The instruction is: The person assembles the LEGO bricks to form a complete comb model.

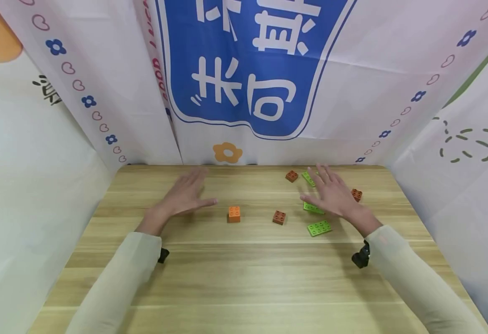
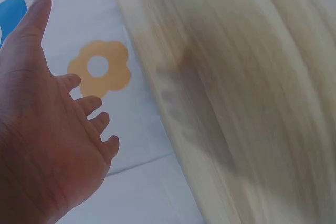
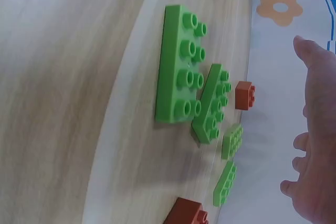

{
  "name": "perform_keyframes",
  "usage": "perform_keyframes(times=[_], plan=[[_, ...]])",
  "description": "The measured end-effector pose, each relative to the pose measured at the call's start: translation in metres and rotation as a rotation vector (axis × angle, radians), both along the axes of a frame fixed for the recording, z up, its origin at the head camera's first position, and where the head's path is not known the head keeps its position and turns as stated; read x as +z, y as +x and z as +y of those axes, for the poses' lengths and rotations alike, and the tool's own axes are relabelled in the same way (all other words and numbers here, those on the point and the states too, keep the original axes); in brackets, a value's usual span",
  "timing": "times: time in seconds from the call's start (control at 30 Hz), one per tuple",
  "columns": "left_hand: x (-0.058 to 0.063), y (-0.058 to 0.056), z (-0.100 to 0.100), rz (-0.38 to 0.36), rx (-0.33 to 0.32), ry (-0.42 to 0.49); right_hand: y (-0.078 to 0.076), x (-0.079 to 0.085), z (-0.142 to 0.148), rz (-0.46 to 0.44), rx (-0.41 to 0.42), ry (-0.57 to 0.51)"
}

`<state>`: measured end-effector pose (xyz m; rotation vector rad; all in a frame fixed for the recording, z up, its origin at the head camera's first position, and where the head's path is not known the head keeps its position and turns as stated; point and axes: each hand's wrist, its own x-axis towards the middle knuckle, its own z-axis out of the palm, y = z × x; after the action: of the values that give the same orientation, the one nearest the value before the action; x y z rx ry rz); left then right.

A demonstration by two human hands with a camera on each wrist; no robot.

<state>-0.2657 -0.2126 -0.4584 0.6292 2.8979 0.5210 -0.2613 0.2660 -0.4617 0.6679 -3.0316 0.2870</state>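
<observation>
My left hand (image 1: 185, 192) hovers over the left part of the table with fingers spread and nothing in it. To its right sits an orange toy brick (image 1: 234, 214). My right hand (image 1: 333, 192) is held spread above the green and brown bricks, holding none. Below it in the head view lies a green brick (image 1: 319, 228), and another green brick (image 1: 312, 208) is partly covered by the hand. In the right wrist view two more green bricks lie farther back, one of them this green brick (image 3: 225, 183). A brown brick (image 1: 279, 217) lies between the hands.
A brown brick (image 1: 292, 176) stands near the table's back edge, another brown brick (image 1: 356, 195) right of my right hand. The wooden table (image 1: 244, 278) is bounded at the back and sides by white printed cloth (image 1: 344, 116). Dark wrist devices (image 1: 362, 256) sit at both cuffs.
</observation>
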Motion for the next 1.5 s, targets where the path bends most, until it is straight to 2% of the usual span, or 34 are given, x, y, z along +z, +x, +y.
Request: perform_keyframes(times=[0.23,0.37,0.87,1.33,1.5], plan=[[-0.003,0.012,0.014,-0.029,-0.066,0.046,0.008,-0.002,-0.009,0.011,0.030,0.004],[-0.004,0.019,0.021,-0.082,-0.082,0.086,0.013,-0.005,-0.015,0.018,0.048,0.000],[-0.016,0.028,0.037,-0.144,-0.155,0.188,0.028,-0.019,-0.037,-0.007,0.114,-0.087],[-0.027,0.031,0.056,-0.179,-0.149,0.276,0.039,-0.034,-0.058,-0.016,0.167,-0.236],[-0.028,0.032,0.058,-0.163,-0.142,0.295,0.042,-0.037,-0.065,-0.022,0.169,-0.273]])
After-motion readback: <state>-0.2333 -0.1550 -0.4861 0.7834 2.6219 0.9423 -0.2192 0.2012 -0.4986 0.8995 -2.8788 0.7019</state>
